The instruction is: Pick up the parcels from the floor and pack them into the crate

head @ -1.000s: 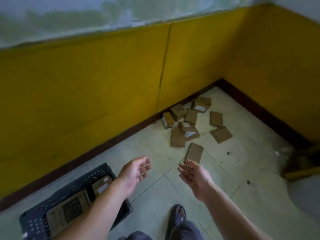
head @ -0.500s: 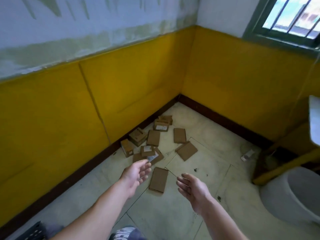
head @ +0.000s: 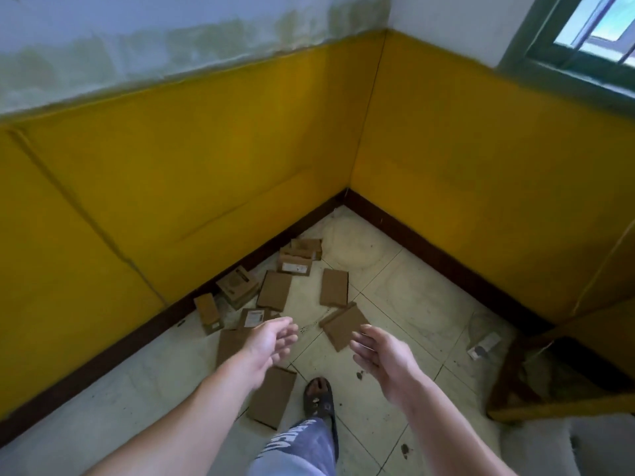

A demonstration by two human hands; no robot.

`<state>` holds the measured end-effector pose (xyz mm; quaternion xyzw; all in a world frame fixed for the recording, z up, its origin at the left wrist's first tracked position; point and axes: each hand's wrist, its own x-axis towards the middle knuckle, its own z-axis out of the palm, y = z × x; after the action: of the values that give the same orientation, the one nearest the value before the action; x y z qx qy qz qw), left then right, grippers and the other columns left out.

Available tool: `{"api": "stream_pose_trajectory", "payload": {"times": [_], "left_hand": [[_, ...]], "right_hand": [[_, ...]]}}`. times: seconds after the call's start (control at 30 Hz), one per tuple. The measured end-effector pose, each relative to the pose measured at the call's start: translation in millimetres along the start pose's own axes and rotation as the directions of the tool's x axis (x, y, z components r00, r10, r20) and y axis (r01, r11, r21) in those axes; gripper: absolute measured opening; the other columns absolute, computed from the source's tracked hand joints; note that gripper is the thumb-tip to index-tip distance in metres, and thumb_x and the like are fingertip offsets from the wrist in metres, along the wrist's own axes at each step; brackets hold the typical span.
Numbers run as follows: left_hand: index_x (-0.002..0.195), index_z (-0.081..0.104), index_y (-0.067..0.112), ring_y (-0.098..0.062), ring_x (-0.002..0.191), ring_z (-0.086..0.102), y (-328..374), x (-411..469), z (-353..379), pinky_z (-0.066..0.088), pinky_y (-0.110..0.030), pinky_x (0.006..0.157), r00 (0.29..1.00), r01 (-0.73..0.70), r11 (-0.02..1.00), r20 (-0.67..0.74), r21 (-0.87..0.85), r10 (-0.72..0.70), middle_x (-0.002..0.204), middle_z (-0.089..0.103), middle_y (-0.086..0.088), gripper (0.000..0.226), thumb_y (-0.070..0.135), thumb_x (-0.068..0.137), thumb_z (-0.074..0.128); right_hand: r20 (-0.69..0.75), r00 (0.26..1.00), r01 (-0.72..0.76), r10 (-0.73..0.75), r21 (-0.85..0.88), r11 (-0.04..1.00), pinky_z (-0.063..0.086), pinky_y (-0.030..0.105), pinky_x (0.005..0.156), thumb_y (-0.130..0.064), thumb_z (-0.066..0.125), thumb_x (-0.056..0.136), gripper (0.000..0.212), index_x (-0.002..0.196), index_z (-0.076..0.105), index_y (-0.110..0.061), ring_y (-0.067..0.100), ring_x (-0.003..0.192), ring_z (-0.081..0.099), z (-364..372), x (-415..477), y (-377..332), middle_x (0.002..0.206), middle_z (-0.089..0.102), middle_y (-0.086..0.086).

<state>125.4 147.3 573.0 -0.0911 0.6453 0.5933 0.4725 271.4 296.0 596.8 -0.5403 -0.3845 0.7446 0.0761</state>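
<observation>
Above the tiled floor (head: pixel 412 297), the left hand (head: pixel 271 341) and right hand (head: pixel 381 355) hover empty, fingers relaxed. Parcels (head: pixel 275 291) lie scattered toward the far corner (head: pixel 344 204), crate out of view. Next, likely: stoop and grasp the nearest parcel (head: pixel 275 400).

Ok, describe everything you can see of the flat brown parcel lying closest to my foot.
The flat parcel is a thin, plain brown cardboard rectangle, no label showing. It lies flat on the pale tiled floor, slightly slanted, just left of the sandaled foot and apart from it. The left forearm hides its upper left corner in this view; nothing grips it.
</observation>
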Motion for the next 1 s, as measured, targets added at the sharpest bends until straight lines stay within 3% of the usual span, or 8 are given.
{"api": "stream_pose_trajectory", "payload": {"times": [0.17, 0.37, 0.43, 0.57, 0.67, 0.8, 0.9, 1.0], "left_hand": [[0.098, 0.069, 0.015, -0.015, 0.084, 0.061, 41.3, 72.3, 63.1, 0.042, -0.027, 0.069, 0.994, 0.101, 0.995, -0.046, -0.015, -0.102, 0.098, 0.071, -0.004, 0.021, 0.027, 0.095, 0.052], [0.095, 0.065, 0.022, -0.021, 0.103, 0.062, 99.2, 127.1, 122.2, 0.047, -0.034, 0.088, 0.993, 0.069, 0.997, -0.097, 0.022, -0.067, 0.109, 0.070, -0.004, 0.016, 0.025, 0.097, 0.049], [0.096, 0.065, 0.024, -0.024, 0.110, 0.061, 113.6, 152.0, 134.3, 0.044, -0.040, 0.099, 0.989, 0.070, 0.997, -0.131, 0.027, -0.066, 0.111, 0.069, -0.005, 0.017, 0.026, 0.098, 0.048], [0.100, 0.063, 0.024, -0.022, 0.109, 0.062, 128.8, 202.6, 160.6, 0.043, -0.044, 0.104, 0.971, 0.074, 0.997, -0.226, -0.026, -0.078, 0.112, 0.069, -0.004, 0.017, 0.028, 0.098, 0.047], [0.107, 0.062, 0.020, -0.020, 0.106, 0.062, 132.1, 237.4, 189.5, 0.045, -0.040, 0.099, 0.943, 0.099, 0.988, -0.305, -0.121, -0.132, 0.113, 0.068, -0.003, 0.019, 0.025, 0.099, 0.046], [0.115, 0.060, 0.017, -0.018, 0.104, 0.061, 143.1, 274.6, 229.0, 0.045, -0.026, 0.081, 0.917, 0.139, 0.958, -0.334, -0.250, -0.220, 0.111, 0.066, -0.002, 0.022, 0.021, 0.100, 0.044], [0.115, 0.061, 0.018, -0.017, 0.107, 0.062, 151.9, 303.9, 243.8, 0.048, -0.028, 0.082, 0.912, 0.151, 0.940, -0.323, -0.306, -0.252, 0.115, 0.067, -0.002, 0.022, 0.022, 0.099, 0.045], [0.114, 0.061, 0.023, -0.015, 0.108, 0.062, 154.1, 340.9, 243.7, 0.048, -0.029, 0.085, 0.912, 0.172, 0.934, -0.306, -0.313, -0.271, 0.116, 0.068, 0.001, 0.021, 0.024, 0.099, 0.046]], "right_hand": [[-0.012, 0.998, -0.068, 0.067, -0.093, 0.993, 0.056, 0.033, 0.082, -0.016, 0.057, 0.095, 0.022, 0.112, 0.065, -0.005, 0.023, 0.092, 0.069, -23.1, 73.0, -86.9, 0.101, 0.074, 0.010], [0.007, 0.992, -0.126, 0.127, -0.078, 0.989, 0.057, 0.033, 0.079, -0.016, 0.055, 0.096, 0.023, 0.114, 0.064, -0.004, 0.025, 0.095, 0.067, -38.5, 153.6, -170.8, 0.105, 0.073, 0.012], [0.018, 0.989, -0.146, 0.149, -0.114, 0.983, 0.056, 0.037, 0.087, -0.016, 0.055, 0.096, 0.022, 0.113, 0.065, -0.005, 0.025, 0.096, 0.067, -38.7, 185.7, -195.7, 0.107, 0.073, 0.013], [0.054, 0.976, -0.191, 0.209, -0.230, 0.954, 0.049, 0.043, 0.101, -0.015, 0.054, 0.096, 0.016, 0.100, 0.067, -0.005, 0.029, 0.104, 0.066, -40.6, 258.0, -246.3, 0.107, 0.072, 0.016], [0.096, 0.960, -0.218, 0.263, -0.334, 0.917, 0.048, 0.041, 0.101, -0.014, 0.054, 0.096, 0.017, 0.098, 0.067, -0.004, 0.029, 0.105, 0.065, -44.6, 321.2, -278.6, 0.107, 0.071, 0.015], [0.140, 0.929, -0.249, 0.342, -0.445, 0.860, 0.045, 0.041, 0.105, -0.018, 0.051, 0.098, 0.017, 0.101, 0.065, -0.011, 0.024, 0.107, 0.064, -50.2, 383.6, -303.8, 0.110, 0.070, 0.008], [0.139, 0.907, -0.276, 0.398, -0.518, 0.810, 0.051, 0.038, 0.097, -0.019, 0.050, 0.098, 0.019, 0.109, 0.064, -0.011, 0.023, 0.105, 0.065, -42.3, 419.7, -312.0, 0.111, 0.070, 0.008], [0.095, 0.891, -0.322, 0.444, -0.557, 0.766, 0.053, 0.034, 0.088, -0.017, 0.053, 0.096, 0.015, 0.102, 0.066, -0.009, 0.023, 0.098, 0.067, -16.1, 448.1, -307.9, 0.103, 0.071, 0.009]]}}
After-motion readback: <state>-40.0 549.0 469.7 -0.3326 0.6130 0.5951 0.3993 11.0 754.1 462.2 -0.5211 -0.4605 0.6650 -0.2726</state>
